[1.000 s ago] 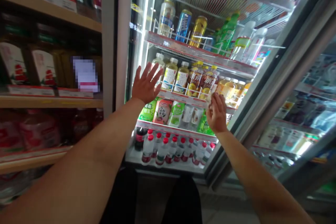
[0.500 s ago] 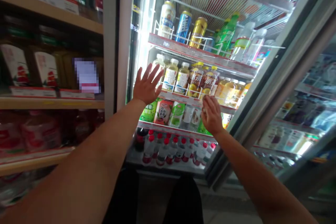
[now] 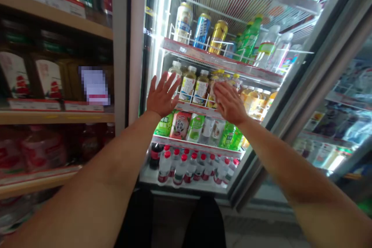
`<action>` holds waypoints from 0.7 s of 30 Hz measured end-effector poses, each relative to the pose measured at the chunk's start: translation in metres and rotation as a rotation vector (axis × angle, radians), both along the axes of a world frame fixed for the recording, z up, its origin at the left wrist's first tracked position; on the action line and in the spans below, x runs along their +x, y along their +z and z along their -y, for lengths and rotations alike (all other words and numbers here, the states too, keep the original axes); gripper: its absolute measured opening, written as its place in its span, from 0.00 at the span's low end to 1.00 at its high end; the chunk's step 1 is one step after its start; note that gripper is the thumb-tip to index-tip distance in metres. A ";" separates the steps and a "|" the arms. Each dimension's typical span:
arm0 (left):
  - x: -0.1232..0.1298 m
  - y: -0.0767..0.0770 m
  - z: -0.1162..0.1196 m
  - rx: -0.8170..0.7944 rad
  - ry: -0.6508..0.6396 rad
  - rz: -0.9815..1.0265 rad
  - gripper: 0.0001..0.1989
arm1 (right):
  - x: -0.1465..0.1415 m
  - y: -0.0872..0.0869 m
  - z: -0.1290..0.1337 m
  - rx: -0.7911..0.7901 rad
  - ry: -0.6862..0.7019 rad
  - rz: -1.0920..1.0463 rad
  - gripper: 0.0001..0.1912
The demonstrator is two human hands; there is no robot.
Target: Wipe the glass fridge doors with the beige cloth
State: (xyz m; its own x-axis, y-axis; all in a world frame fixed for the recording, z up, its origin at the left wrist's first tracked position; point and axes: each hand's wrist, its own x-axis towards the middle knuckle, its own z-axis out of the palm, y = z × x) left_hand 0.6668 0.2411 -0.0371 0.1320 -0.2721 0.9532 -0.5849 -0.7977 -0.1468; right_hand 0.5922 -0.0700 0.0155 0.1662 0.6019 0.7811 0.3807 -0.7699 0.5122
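My left hand [image 3: 162, 96] is open with fingers spread, in front of the left end of the cooler's middle row, and it holds nothing. Behind it stand white-capped bottles with pale labels [image 3: 187, 86]. My right hand [image 3: 230, 102] reaches in with its fingers stretched out close together, in front of the yellow-capped brown bottles [image 3: 212, 92], partly hiding them. I cannot tell whether its fingertips touch a bottle. Orange juice bottles [image 3: 252, 100] stand just right of that hand. Below both hands is a row of green and red cartons and bottles [image 3: 180, 124].
A wire-fronted shelf [image 3: 209, 51] above holds cans and green bottles. Red-capped bottles [image 3: 180, 170] fill the cooler floor. The cooler's metal door frame [image 3: 290, 124] slants along the right. At left, a wooden shelf [image 3: 58, 117] carries large bottles and price tags.
My right hand has moved up and to the left, from in front of the lower carton row to the brown bottles. My left hand has hardly moved.
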 end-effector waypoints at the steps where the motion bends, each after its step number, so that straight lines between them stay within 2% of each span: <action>1: 0.000 0.000 0.000 0.000 -0.003 -0.004 0.34 | -0.002 -0.002 -0.002 -0.068 -0.008 -0.041 0.30; 2: -0.001 0.000 0.000 0.000 -0.003 -0.008 0.34 | -0.003 0.000 -0.002 -0.085 -0.015 -0.049 0.30; 4: -0.002 0.001 0.000 0.000 0.003 -0.018 0.33 | 0.001 0.017 0.004 0.019 -0.010 0.026 0.30; 7: -0.004 0.001 0.001 -0.005 0.006 -0.030 0.33 | 0.020 0.065 0.017 0.250 0.031 0.194 0.29; 9: -0.005 0.000 0.001 -0.006 0.009 -0.031 0.32 | 0.034 0.095 0.020 0.331 0.052 0.281 0.28; 11: -0.004 0.000 0.001 -0.002 0.010 -0.021 0.32 | 0.043 0.114 0.016 0.358 0.057 0.339 0.27; 14: -0.002 0.001 0.000 0.003 0.019 0.012 0.32 | 0.044 0.120 0.003 0.319 0.064 0.355 0.27; 19: 0.004 -0.003 -0.002 0.016 0.068 0.033 0.30 | 0.034 0.100 -0.010 -0.095 0.045 0.064 0.27; 21: 0.003 -0.004 -0.004 0.025 0.090 0.010 0.31 | 0.038 0.097 -0.004 -0.053 0.055 0.090 0.28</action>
State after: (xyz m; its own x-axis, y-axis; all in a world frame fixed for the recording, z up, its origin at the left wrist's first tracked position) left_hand 0.6703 0.2451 -0.0416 0.1475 -0.2831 0.9477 -0.5095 -0.8430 -0.1725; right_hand 0.6298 -0.0661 0.1120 0.0624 0.6493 0.7580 0.3717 -0.7199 0.5861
